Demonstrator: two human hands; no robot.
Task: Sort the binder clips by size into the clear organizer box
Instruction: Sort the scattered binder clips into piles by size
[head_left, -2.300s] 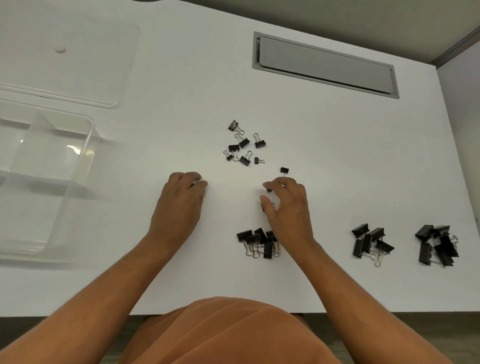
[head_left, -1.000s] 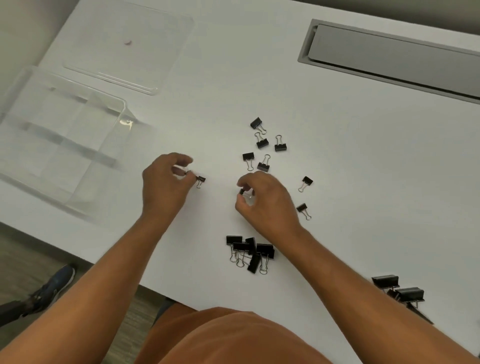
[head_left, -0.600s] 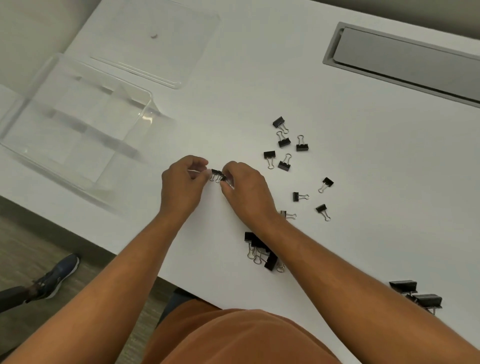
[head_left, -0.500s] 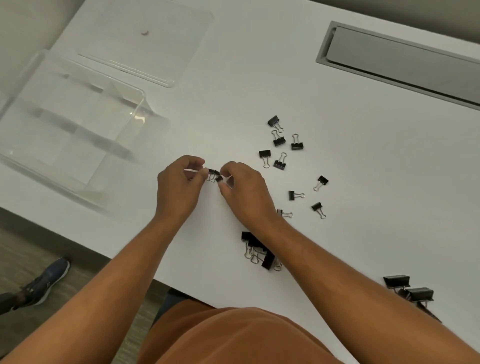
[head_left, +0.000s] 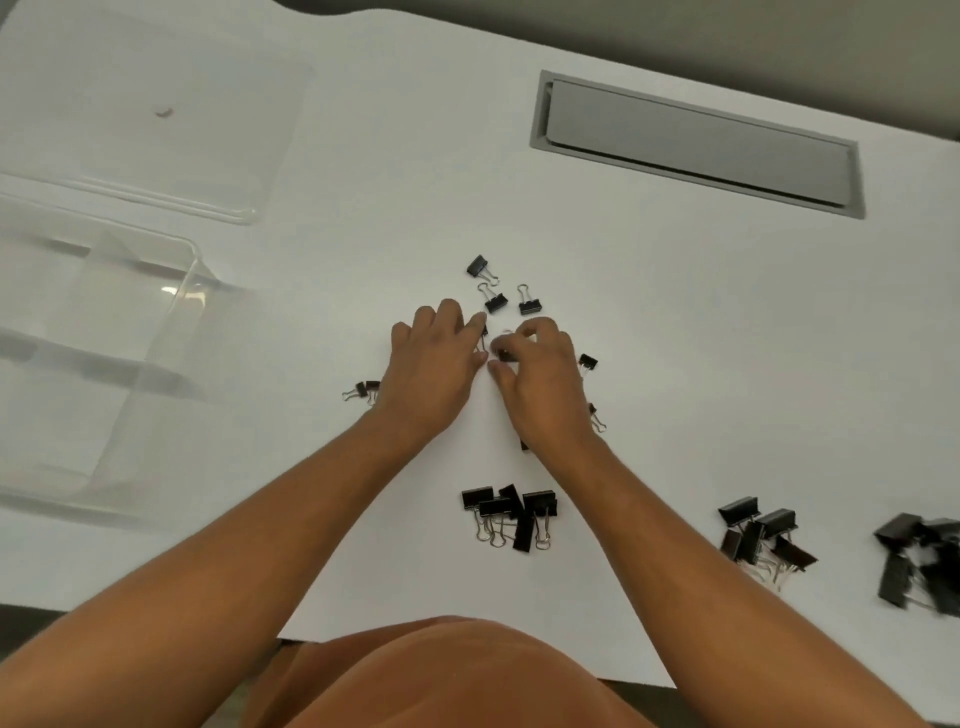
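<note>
Small black binder clips lie scattered mid-table: one (head_left: 477, 266), another (head_left: 494, 301), a third (head_left: 529, 305), and one (head_left: 588, 361) by my right hand. My right hand (head_left: 540, 384) pinches a small clip (head_left: 504, 356) between thumb and forefinger. My left hand (head_left: 434, 364) lies flat beside it, its fingertips touching a partly hidden clip (head_left: 484, 332). Two small clips (head_left: 363, 388) lie together just left of my left wrist. The clear organizer box (head_left: 193, 260) stands at the left, with dividers and no clips visible inside.
A pile of medium clips (head_left: 509, 514) lies between my forearms. Two piles of larger clips (head_left: 763, 535) (head_left: 919, 561) sit at the right near the table's front edge. The clear lid (head_left: 156, 114) lies behind the box. A grey hatch (head_left: 696, 143) is set in the far tabletop.
The two small clips that both hands held together now lie on the table left of my left hand. Both hands have moved right to the scattered clips, and my right hand has pinched one.
</note>
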